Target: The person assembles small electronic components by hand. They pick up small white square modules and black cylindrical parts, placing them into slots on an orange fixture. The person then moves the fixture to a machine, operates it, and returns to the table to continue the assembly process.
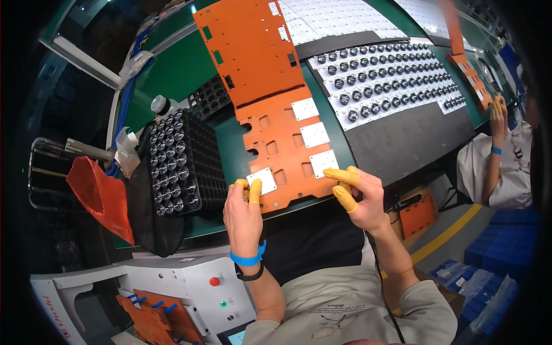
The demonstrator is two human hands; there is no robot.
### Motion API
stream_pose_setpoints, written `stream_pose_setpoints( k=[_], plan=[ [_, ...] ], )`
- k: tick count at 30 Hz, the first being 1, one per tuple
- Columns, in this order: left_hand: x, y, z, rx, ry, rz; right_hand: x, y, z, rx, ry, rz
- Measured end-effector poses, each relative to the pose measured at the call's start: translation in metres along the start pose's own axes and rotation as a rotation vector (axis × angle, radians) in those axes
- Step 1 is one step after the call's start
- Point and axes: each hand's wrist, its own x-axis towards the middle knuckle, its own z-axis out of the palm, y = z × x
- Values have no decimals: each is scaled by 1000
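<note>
Left hand (pixel 244 210) is pinching a small white square board (pixel 261 180) at the orange fixture plate's (pixel 282 152) near-left corner | right hand (pixel 359 195) (fingers curled, holding nothing) is hovering just beside the plate's right edge | plate's long axis is running away across the bench (pixel 184 69) | left hand nearer.

The left hand (pixel 244 213) covers the lower edge of one small white square board (pixel 262 180), so how its fingertips grip is not visible. The co-worker (pixel 505 161) at the right is cut off by the dark rim. The far white panels (pixel 333 17) run out at the top edge, their details too small.
</note>
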Motion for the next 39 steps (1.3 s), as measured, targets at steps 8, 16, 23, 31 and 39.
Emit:
stream_pose_setpoints(
  k=[8, 16, 23, 31, 39],
  plan=[
    [4, 6, -1, -11, -52, -64, 2, -4, 10, 21, -38, -3],
    [2, 5, 0, -132, -66, -196, 16, -25, 32, 58, -182, -94],
    [-6, -15, 10, -166, 115, 87, 70, -58, 104, 25, -173, -318],
    [-10, -46, 25, -48, 40, 92, 114, -71, 164, -333, -178, -246],
    [-9, -46, 36, -420, 69, 208, 124, -73, 174, -413, -119, -263]
  ],
)
